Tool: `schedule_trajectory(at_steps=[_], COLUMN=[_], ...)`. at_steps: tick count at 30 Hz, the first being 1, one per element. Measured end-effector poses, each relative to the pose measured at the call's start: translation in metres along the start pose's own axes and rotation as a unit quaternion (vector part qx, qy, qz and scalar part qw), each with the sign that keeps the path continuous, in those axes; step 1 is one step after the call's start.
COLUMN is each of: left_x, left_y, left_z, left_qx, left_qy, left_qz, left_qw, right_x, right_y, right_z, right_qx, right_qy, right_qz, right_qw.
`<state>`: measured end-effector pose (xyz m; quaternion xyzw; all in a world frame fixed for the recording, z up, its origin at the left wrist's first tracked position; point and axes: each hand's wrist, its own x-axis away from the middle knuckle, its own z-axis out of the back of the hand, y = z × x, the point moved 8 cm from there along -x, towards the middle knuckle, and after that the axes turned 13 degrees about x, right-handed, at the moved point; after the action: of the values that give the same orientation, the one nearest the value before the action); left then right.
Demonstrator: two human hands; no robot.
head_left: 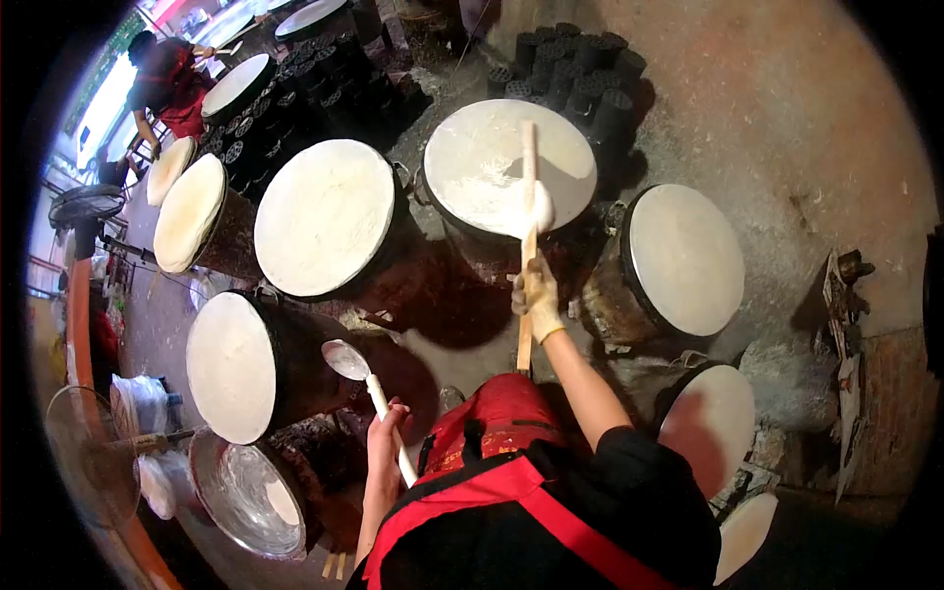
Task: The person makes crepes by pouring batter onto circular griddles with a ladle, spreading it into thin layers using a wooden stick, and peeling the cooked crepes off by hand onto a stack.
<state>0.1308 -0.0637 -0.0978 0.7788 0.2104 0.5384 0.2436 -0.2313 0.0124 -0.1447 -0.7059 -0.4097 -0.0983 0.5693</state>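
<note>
My left hand [386, 441], bare, is closed round the white handle of a ladle [346, 360], whose bowl is coated with pale batter. My right hand [538, 293], in a pale work glove, grips a long flat wooden stick [529, 162]. The stick reaches forward over a round griddle [472, 157] spread with white batter, wetter near its front. A white rounded lump [542, 206] shows beside the stick; whether it is joined to the stick I cannot tell.
More coated round griddles on drums stand around me, at left [324, 218] and right [686, 258]. A metal basin [246, 501] holds white batter at lower left. Honeycomb coal briquettes [580, 74] are stacked behind. Another person [172, 84] works at far left, near a fan [87, 206].
</note>
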Motion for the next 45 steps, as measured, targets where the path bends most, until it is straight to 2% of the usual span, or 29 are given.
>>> schedule_trajectory(at_steps=[3,4,6,7,8,10,11,13,14,16,17,19,20,21,22,23,25,26,28,30,31,33,34,35,36,38,41,43,45], left_x=[-0.006,-0.007,-0.003,-0.001,-0.001,-0.012,-0.015,-0.012,-0.01,-0.007,-0.01,-0.003,-0.001,-0.003,-0.007,-0.009,-0.009,-0.01,-0.013,-0.016,-0.014,-0.007,0.001,0.006,0.01,0.01,0.004,0.006,0.003], left_y=[-0.007,-0.01,-0.008,-0.006,-0.007,-0.013,-0.017,-0.02,-0.022,-0.03,-0.032,-0.035,-0.036,-0.039,-0.043,-0.047,-0.049,-0.049,-0.047,-0.043,-0.039,-0.026,-0.015,-0.006,0.002,0.007,0.011,0.016,0.014], left_z=[-0.019,-0.03,-0.052,-0.063,-0.073,-0.082,-0.085,-0.103,-0.115,-0.135,-0.142,-0.157,-0.163,-0.163,-0.159,-0.155,-0.156,-0.157,-0.158,-0.159,-0.16,-0.168,-0.171,-0.172,-0.171,-0.169,-0.171,-0.179,-0.181], left_qx=[0.007,0.014,-0.015,-0.017,-0.018,-0.015,-0.019,-0.012,-0.014,-0.013,-0.015,0.003,0.013,0.004,-0.003,-0.013,-0.017,-0.021,-0.03,-0.04,-0.019,0.03,0.028,0.017,0.006,-0.004,-0.004,0.018,0.048], left_qy=[-0.014,-0.02,-0.023,-0.025,-0.028,-0.028,-0.03,-0.026,-0.036,-0.055,-0.062,-0.045,-0.038,-0.033,-0.028,-0.021,-0.028,-0.036,-0.048,-0.062,-0.065,-0.072,-0.053,-0.053,-0.051,-0.057,-0.071,-0.095,-0.123], left_qz=[0.007,0.01,0.023,0.025,0.024,0.009,0.008,0.002,0.013,0.034,0.01,0.009,0.008,0.004,0.0,-0.002,-0.007,-0.01,-0.009,-0.006,-0.008,-0.013,-0.005,-0.007,-0.009,-0.011,-0.006,0.01,0.042], left_qw=[1.0,1.0,0.999,0.999,0.999,0.999,0.999,1.0,0.999,0.998,0.998,0.999,0.999,0.999,1.0,1.0,0.999,0.999,0.998,0.997,0.998,0.997,0.998,0.998,0.999,0.998,0.997,0.995,0.99], right_x=[-0.004,-0.002,0.012,0.007,-0.004,0.0,-0.013,-0.023,-0.036,-0.019,-0.032,-0.019,-0.006,-0.021,-0.035,-0.066,-0.105,-0.11,-0.103,-0.098,-0.086,-0.116,-0.086,-0.086,-0.098,-0.05,-0.1,-0.056,-0.045], right_y=[-0.027,-0.022,-0.011,0.001,0.009,-0.02,-0.026,-0.054,-0.052,-0.064,-0.026,-0.045,-0.058,-0.064,-0.074,-0.081,-0.1,-0.111,-0.147,-0.14,-0.133,-0.094,-0.101,-0.104,-0.101,-0.106,-0.034,-0.058,-0.082], right_z=[-0.02,-0.03,-0.035,-0.02,0.006,0.057,0.081,0.093,0.088,0.058,0.067,0.07,0.081,0.104,0.123,0.141,0.156,0.15,0.114,0.075,0.055,0.066,0.062,0.07,0.095,0.095,0.078,0.029,0.042], right_qx=[-0.09,-0.065,0.069,0.157,0.149,0.101,0.072,0.115,0.043,0.109,0.145,0.225,0.257,0.283,0.253,0.234,0.204,0.193,0.261,0.228,0.175,0.132,0.222,0.172,0.169,0.055,0.004,0.1,0.21], right_qy=[-0.032,-0.029,-0.096,-0.162,-0.174,-0.095,-0.128,-0.074,-0.108,-0.101,-0.198,-0.183,-0.2,-0.162,-0.15,-0.114,-0.096,-0.116,-0.012,-0.001,-0.019,-0.067,-0.08,-0.102,-0.037,0.091,0.039,-0.062,-0.013], right_qz=[0.04,0.008,-0.081,-0.061,-0.044,-0.097,-0.111,-0.022,-0.049,-0.058,-0.195,-0.038,-0.067,-0.034,-0.048,-0.001,-0.003,-0.048,0.116,0.102,0.066,-0.031,0.029,0.089,0.212,0.237,0.153,0.106,0.19], right_qw=[0.995,0.997,0.99,0.972,0.972,0.986,0.983,0.99,0.992,0.987,0.95,0.956,0.943,0.945,0.955,0.965,0.974,0.973,0.958,0.968,0.982,0.989,0.971,0.976,0.962,0.966,0.987,0.987,0.959])
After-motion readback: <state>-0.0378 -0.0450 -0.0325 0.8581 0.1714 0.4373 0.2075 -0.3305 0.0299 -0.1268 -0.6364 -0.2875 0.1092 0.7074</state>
